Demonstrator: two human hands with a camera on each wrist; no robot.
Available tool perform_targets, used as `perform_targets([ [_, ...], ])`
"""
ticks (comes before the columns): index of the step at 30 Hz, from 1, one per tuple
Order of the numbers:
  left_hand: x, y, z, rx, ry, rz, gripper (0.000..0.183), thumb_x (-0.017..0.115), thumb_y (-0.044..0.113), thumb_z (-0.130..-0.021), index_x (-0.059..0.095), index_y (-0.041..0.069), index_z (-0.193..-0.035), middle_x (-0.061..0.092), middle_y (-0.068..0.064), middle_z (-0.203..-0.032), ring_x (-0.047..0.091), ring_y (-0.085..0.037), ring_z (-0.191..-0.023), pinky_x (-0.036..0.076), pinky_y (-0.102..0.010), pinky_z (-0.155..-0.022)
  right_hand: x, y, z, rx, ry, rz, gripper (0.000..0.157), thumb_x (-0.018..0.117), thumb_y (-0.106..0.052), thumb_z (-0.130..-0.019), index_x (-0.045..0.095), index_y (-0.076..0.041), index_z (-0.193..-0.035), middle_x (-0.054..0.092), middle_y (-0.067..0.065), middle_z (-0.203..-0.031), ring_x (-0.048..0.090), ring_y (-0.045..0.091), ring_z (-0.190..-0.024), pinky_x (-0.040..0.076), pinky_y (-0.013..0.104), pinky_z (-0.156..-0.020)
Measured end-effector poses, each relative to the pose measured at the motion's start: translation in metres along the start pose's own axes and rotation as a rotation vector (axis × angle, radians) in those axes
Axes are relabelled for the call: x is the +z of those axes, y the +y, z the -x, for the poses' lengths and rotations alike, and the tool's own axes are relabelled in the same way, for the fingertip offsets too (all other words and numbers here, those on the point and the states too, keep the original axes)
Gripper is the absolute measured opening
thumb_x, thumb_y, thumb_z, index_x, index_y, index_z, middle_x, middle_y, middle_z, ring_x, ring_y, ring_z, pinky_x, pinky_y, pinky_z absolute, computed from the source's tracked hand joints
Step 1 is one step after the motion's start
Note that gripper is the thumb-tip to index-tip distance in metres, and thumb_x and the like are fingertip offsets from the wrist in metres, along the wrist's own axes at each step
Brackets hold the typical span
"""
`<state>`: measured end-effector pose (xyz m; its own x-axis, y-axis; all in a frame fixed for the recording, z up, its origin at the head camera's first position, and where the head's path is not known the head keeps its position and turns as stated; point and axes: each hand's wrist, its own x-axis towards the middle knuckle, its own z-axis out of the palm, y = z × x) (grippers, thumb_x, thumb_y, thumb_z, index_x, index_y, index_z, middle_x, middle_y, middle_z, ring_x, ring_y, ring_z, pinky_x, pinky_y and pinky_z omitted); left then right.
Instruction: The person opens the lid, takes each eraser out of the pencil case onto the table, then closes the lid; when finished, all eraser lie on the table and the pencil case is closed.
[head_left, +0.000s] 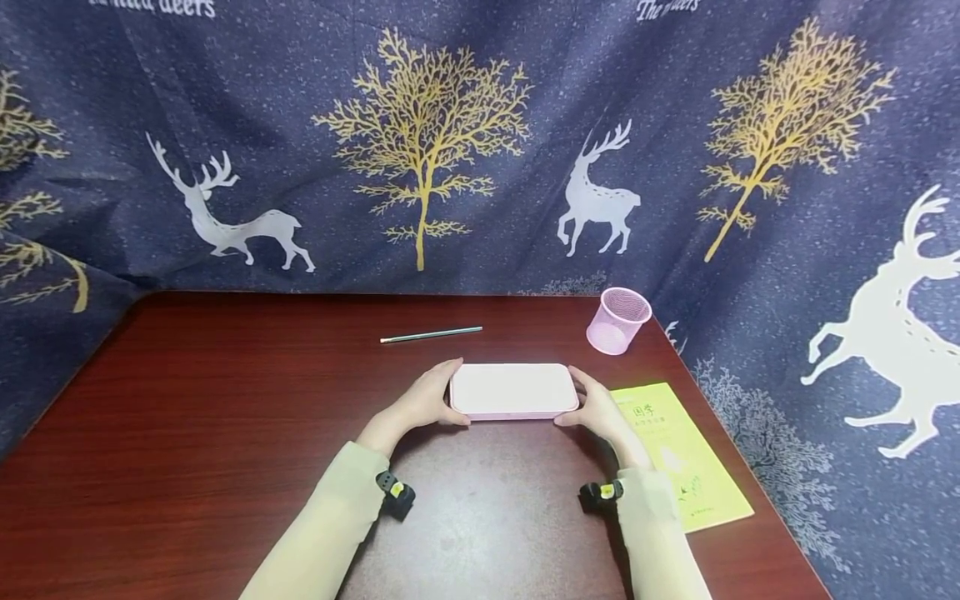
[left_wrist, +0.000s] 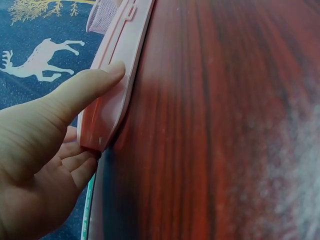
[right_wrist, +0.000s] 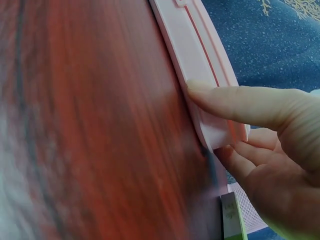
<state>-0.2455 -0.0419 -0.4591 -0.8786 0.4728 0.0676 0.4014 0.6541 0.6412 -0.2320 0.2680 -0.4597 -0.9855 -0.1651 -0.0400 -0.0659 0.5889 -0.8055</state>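
Pink case (head_left: 514, 392) btwn L/R hands (head_left: 429, 400) (head_left: 597, 407)

sleeves (head_left: 330, 517) — pale cream, long | wrist cameras (head_left: 402, 505) — black, boxy | yellow markings (head_left: 397, 490)

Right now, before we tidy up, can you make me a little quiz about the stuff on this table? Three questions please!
1. True or false: the left hand and the right hand both hold the box.
2. What colour is the book? a) red b) purple c) yellow
3. Which is nearer the book, the cup or the stick?

Key: 1. True. 2. c. 3. The cup.
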Motion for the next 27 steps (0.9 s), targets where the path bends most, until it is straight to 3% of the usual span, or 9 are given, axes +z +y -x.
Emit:
perform_targets([
  [12, 0.0014, -0.0021, -0.0029, -0.006, 0.028, -0.008, 0.1, 0.091, 0.026, -0.065, 0.039, -0.01, -0.142, 0.045, -0.026, -0.145, 0.042, -0.038, -0.137, 0.035, -0.047, -0.114, 0.0028, -0.0012, 0.0009, -0.004, 0.034, -0.021, 0.097, 0.08, 0.012, -0.065, 0.026, 0.016, -0.145, 0.038, 0.039, -0.144, 0.046, 0.051, -0.128, 0.042, 0.052, -0.106],
  [27, -0.001, -0.008, -0.0008, 0.0, 0.05, -0.017, 0.1, 0.092, 0.027, -0.062, 0.043, -0.009, -0.141, 0.049, -0.024, -0.143, 0.044, -0.038, -0.136, 0.037, -0.047, -0.113, 0.0059, 0.0036, 0.0015, 0.036, 0.007, -0.161, 0.097, 0.08, 0.009, -0.07, 0.024, 0.012, -0.148, 0.034, 0.036, -0.148, 0.039, 0.049, -0.135, 0.037, 0.05, -0.11],
])
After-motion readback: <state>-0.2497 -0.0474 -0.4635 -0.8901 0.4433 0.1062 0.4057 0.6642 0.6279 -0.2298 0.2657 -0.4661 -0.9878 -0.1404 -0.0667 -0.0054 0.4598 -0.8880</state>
